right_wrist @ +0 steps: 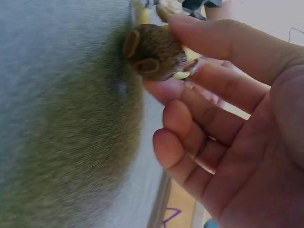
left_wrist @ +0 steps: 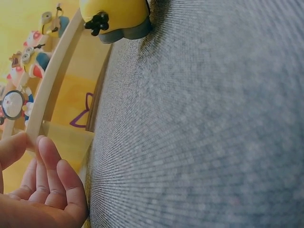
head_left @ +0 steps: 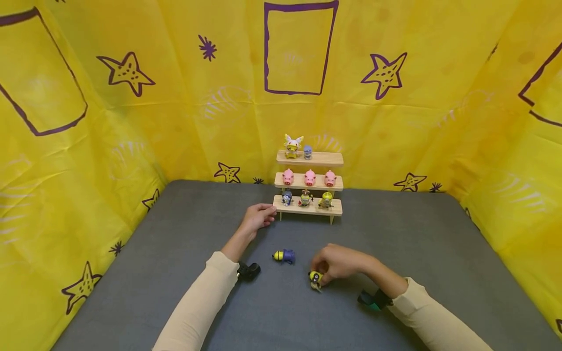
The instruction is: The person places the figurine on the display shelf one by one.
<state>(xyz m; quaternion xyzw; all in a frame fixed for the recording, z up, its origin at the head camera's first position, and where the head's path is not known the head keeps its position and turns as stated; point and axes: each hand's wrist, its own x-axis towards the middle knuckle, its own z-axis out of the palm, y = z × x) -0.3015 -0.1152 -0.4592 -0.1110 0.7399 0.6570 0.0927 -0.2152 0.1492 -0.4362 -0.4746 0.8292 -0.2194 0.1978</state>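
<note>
My left hand pinches the left end of the lowest tier of a small wooden display stand; the left wrist view shows thumb and fingertips meeting on the board. On the table in front, the right hand holds a small yellow figurine with dark eyewear between thumb and fingers. From the right wrist, the figurine's brown rounded part faces the camera. Between the hands lies a yellow-and-purple figurine, on its side in the head view.
Three pink pig figurines stand on the middle tier. A white-eared yellow figurine and a small blue-grey one occupy the top. The lowest tier bears three more figurines. Yellow patterned cloth surrounds the grey table.
</note>
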